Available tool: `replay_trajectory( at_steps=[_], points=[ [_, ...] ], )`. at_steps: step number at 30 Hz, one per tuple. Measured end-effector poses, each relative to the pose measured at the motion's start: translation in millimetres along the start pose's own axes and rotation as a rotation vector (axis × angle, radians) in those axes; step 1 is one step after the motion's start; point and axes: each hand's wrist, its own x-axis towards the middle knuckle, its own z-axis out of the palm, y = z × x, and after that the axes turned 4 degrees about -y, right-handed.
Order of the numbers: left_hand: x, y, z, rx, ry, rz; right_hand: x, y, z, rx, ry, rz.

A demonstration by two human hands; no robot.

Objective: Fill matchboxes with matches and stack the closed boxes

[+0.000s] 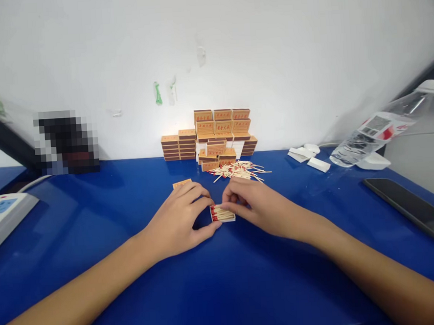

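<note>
A small white matchbox tray [228, 220] lies on the table, holding red-tipped matches [223, 214] side by side. My left hand [185, 218] grips its left end, thumb at the near edge and forefinger at the far edge. Over the tray's far right side, my right hand [252, 199] is closed in a pinch at the matches; its fingertips partly cover what they hold. Behind my right hand spreads a loose heap of matches [239, 170]. An orange matchbox sleeve [182, 183] shows partly behind my left hand.
Stacked orange matchboxes [215, 128] stand against the wall. At the right are a tilted water bottle [380, 125], white pieces [318, 164] and a black phone [411, 209]. A power strip [7, 219] lies at the left edge, near a pixelated dark object [69, 144].
</note>
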Motion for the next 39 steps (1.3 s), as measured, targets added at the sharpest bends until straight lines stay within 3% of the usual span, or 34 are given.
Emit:
replay_trajectory(
  at_steps=[3,6,11,15,18,24,39],
  points=[
    [-1,0,-0.1,0.009,0.003,0.002,-4,-5,0,-0.056,-0.052,-0.032],
    [-2,-1,0.4,0.004,0.004,0.004,-6,-3,-6,-0.046,-0.012,-0.063],
    [-2,0,0.1,-0.014,0.046,0.037,-5,19,-25,-0.187,0.229,-0.019],
    [0,0,-0.7,-0.015,0.071,0.049,-4,48,-36,-0.374,0.370,0.144],
    [0,-1,-0.9,-0.023,0.047,0.044,-4,61,-39,-0.432,0.331,0.235],
    [0,-2,-3.0,-0.026,0.049,0.023,-3,62,-36,-0.460,0.209,0.243],
    [0,-6,-2.7,-0.019,0.042,0.019,-4,44,-26,-0.411,0.208,0.136]
  ],
)
